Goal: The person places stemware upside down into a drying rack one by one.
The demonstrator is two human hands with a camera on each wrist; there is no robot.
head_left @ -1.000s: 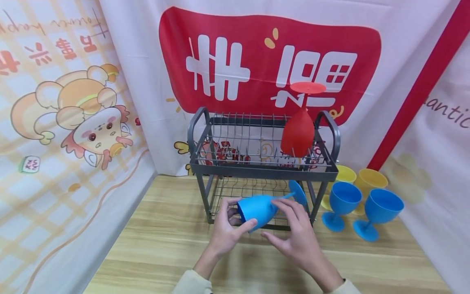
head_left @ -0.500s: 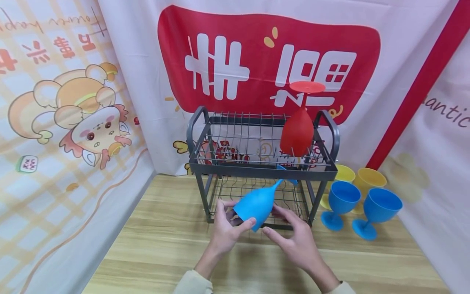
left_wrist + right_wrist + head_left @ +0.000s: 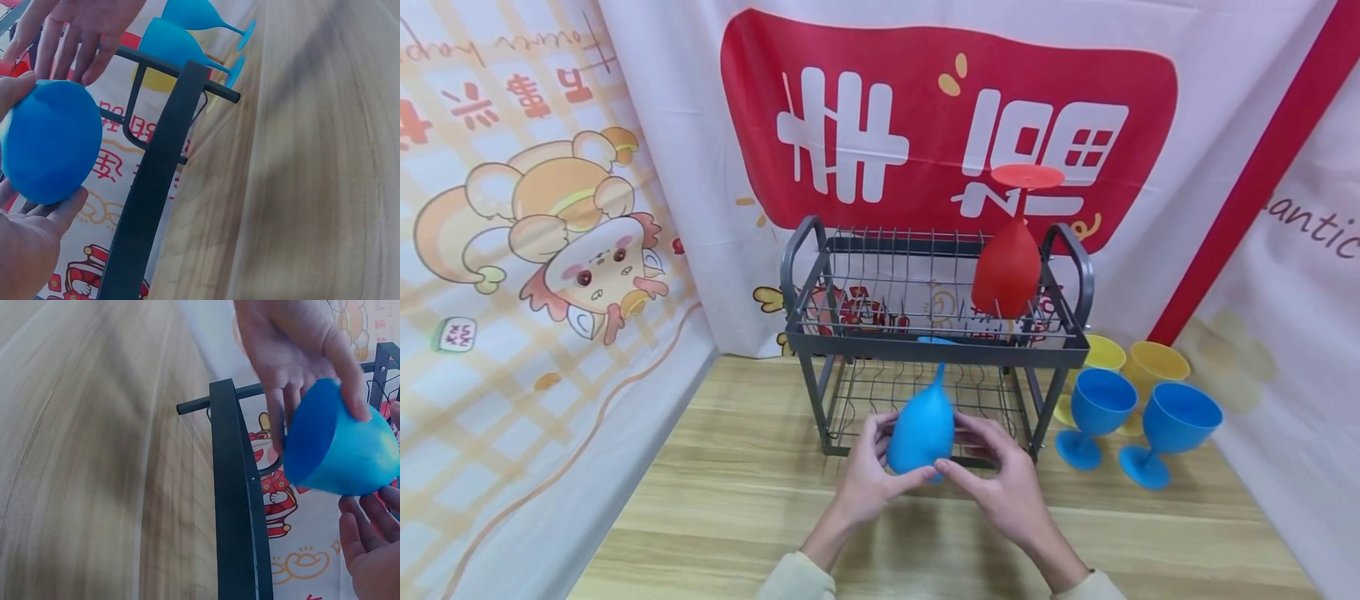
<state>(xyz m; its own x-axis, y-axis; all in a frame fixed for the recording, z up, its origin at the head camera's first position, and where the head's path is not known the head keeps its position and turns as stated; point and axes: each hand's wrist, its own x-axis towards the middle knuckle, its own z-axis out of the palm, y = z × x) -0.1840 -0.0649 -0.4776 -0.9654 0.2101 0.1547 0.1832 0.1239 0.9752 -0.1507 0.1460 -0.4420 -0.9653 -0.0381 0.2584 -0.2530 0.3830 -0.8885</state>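
Observation:
A blue plastic goblet (image 3: 922,429) is upside down between both hands, mouth down and stem up, in front of the rack's lower tier. Its foot is partly hidden behind the upper tier's front bar. My left hand (image 3: 867,477) grips the bowl from the left, thumb in front and fingers behind. From the right, my right hand (image 3: 1003,483) holds the bowl too, its thumb tip near the left thumb at the rim. In the left wrist view the goblet's round mouth (image 3: 53,144) faces the camera. The right wrist view shows the bowl (image 3: 356,450) tilted, with fingers on both sides.
A dark two-tier dish rack (image 3: 936,352) stands against the printed backdrop. An upside-down red goblet (image 3: 1007,271) rests in its upper tier, right side. Right of the rack stand two upright blue goblets (image 3: 1103,407), with two yellow goblets (image 3: 1157,367) behind them on the wooden table (image 3: 700,517).
The blue goblet has turned from lying sideways, foot to the right, to standing stem up. My right hand has shifted from near the stem to the side of the bowl.

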